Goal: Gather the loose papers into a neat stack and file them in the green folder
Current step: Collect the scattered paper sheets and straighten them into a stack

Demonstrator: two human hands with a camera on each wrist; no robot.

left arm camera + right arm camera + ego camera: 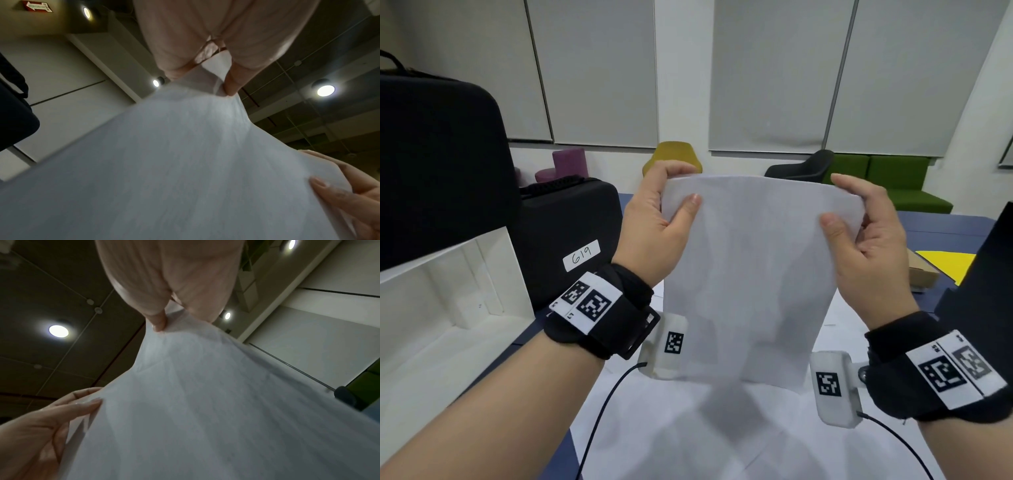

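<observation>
While more sheets lie on the table (pixel 544 339) below, the left hand (pixel 657 222) and right hand (pixel 866 240) each pinch a top corner of the upright papers (pixel 750 274), probably to square the edges. Can't spot the green folder.

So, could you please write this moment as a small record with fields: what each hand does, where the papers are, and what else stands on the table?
left hand: left hand pinches the upper left corner of the held papers
right hand: right hand pinches the upper right corner
held papers: upright, lifted above the table
other papers: loose sheets lie flat below
left side: black case labelled 619, white box
green folder: not seen
stage: gathering, not yet filed
</observation>
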